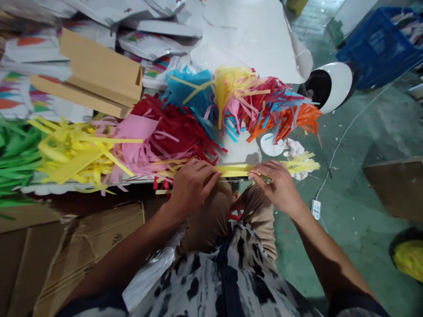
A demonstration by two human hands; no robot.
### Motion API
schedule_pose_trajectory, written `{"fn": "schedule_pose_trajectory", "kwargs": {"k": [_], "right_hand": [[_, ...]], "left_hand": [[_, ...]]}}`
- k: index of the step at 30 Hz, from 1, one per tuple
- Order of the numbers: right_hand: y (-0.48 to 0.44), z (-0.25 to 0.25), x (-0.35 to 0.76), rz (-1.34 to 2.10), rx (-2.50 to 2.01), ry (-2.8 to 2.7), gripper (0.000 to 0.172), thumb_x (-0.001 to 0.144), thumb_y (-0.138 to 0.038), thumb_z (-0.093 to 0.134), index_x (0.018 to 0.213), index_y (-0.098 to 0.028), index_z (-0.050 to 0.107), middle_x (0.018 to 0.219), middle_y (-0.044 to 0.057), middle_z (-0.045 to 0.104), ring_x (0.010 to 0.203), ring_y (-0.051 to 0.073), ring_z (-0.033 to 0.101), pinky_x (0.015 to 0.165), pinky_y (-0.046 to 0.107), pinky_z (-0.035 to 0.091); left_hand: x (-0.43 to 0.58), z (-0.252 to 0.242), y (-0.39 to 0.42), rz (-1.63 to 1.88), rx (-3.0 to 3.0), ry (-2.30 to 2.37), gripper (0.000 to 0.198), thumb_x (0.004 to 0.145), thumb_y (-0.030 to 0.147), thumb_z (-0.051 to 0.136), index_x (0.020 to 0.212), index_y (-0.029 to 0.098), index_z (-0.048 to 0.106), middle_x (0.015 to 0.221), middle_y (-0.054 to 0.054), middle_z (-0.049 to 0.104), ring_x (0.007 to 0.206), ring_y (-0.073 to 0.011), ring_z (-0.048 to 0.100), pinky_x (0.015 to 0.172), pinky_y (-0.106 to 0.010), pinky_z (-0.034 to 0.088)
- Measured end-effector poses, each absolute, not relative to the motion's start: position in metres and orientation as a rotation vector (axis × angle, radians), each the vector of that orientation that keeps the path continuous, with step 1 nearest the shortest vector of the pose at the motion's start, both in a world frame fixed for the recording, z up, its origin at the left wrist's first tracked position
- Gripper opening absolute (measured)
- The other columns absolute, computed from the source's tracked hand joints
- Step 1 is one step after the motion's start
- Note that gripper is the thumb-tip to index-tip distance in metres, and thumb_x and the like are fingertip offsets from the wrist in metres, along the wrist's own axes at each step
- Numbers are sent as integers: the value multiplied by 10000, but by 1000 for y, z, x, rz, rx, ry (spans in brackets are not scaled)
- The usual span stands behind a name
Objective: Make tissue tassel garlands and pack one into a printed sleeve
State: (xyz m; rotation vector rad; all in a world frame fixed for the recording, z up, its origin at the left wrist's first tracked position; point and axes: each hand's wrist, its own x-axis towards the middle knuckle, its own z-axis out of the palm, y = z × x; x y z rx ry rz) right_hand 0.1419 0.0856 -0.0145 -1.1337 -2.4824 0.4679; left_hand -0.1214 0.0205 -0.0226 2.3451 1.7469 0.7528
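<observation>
A yellow tissue paper tassel [234,170] is stretched sideways between my two hands at the table's front edge. My left hand [194,180] is closed around its middle left part. My right hand [276,182] pinches it farther right, and the cut fringe fans out past that hand. Beside my left hand lie pink fringed paper [139,132] and dark red fringed paper [181,127]. Farther left are yellow fringed paper [79,154] and green fringed paper [15,154]. Beyond my hands rests a row of multicoloured tassels [244,97].
An open tan cardboard box [102,66] and printed white packets [36,48] cover the table's back left. A blue crate [380,48] stands on the floor at right, near a white cable [346,127] with a socket block [316,208]. Cardboard [95,246] lies at lower left.
</observation>
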Motion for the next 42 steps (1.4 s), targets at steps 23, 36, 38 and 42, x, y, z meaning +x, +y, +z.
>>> {"fn": "schedule_pose_trajectory", "kwargs": {"k": [23, 36, 38, 42], "right_hand": [[87, -16, 118, -117, -1264, -2590, 204, 1057, -318, 539, 1178, -243, 685, 1130, 79, 775, 1101, 307, 618, 909, 458, 354], [64, -31, 164, -237, -1075, -2637, 475, 1009, -120, 573, 1454, -285, 552, 1368, 26, 732, 1331, 312, 612, 1064, 545, 344], [64, -31, 160, -195, -1092, -2622, 441, 1015, -121, 563, 1411, -314, 573, 1343, 13, 744, 1335, 308, 607, 1106, 568, 331], [67, -26, 153, -114, -1107, -2598, 397, 1019, -109, 526, 1330, -339, 616, 1262, -5, 775, 1326, 311, 602, 1138, 600, 298]], "left_hand": [[-111, -21, 30, 670, 2544, 1787, 267, 1023, 225, 575, 1273, 208, 668, 1191, -91, 738, 1112, -287, 627, 909, -456, 471], [-192, -8, 13, 872, 2542, 1633, 168, 883, 178, 680, 954, 311, 754, 1093, 22, 805, 1209, -288, 667, 1193, -640, 379], [-184, 3, 10, 927, 2551, 1753, 119, 857, 188, 688, 880, 289, 748, 1091, 1, 796, 1189, -303, 651, 1172, -633, 397], [-129, -2, 19, 774, 2641, 1548, 235, 932, 163, 637, 1113, 265, 746, 1183, -41, 765, 1184, -256, 638, 1043, -456, 530]]}}
